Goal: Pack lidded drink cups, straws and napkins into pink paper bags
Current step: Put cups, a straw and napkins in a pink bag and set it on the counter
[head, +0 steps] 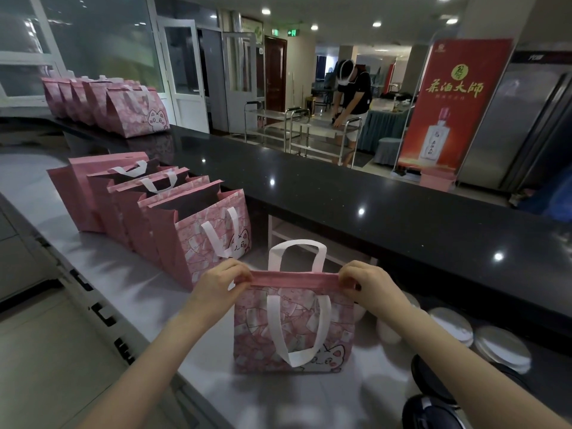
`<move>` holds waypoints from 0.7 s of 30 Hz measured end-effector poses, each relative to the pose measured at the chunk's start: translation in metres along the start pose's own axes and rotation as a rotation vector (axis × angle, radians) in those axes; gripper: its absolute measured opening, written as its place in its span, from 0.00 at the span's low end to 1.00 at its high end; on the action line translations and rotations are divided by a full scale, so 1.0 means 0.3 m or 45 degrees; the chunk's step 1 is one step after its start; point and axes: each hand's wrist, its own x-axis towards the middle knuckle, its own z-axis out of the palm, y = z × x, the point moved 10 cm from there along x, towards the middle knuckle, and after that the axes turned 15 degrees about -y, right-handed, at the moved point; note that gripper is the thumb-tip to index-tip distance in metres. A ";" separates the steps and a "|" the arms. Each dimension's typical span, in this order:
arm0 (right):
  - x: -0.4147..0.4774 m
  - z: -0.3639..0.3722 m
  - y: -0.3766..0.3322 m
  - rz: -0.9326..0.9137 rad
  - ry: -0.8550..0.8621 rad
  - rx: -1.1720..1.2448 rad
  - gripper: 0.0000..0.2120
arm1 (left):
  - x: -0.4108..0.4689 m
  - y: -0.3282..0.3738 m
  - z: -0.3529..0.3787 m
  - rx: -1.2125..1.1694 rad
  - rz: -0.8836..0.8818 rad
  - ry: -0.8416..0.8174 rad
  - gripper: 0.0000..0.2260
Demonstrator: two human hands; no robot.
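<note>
Pinching pink bag (294, 332) top: left hand (221, 283), right hand (370, 284) | grey counter (130, 274) (open bags (198, 233) beside) | black ledge (371, 193)

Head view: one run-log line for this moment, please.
pink cat-print paper bag: upright on grey counter, top folded over | left hand: pinches fold | right hand: pinches fold

Bag (294, 329) stands on worktop (272, 397), front centre; left hand (223, 281) and right hand (366, 283) pinch its top corners. Row of open bags (173, 218) to its left, running back. Lidded cups (453, 325) just right. Raised counter (371, 196) behind; closed bags (123, 109) at its far left end.
</note>
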 end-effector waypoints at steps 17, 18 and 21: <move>0.062 0.013 0.050 0.204 -0.182 0.363 0.27 | 0.085 0.007 0.075 -0.145 -0.211 -0.268 0.08; 0.074 0.014 0.042 0.190 -0.198 0.334 0.27 | 0.093 0.010 0.084 -0.157 -0.234 -0.274 0.09; 0.109 0.023 0.008 0.137 -0.222 0.251 0.15 | 0.106 0.011 0.105 -0.219 -0.297 -0.256 0.14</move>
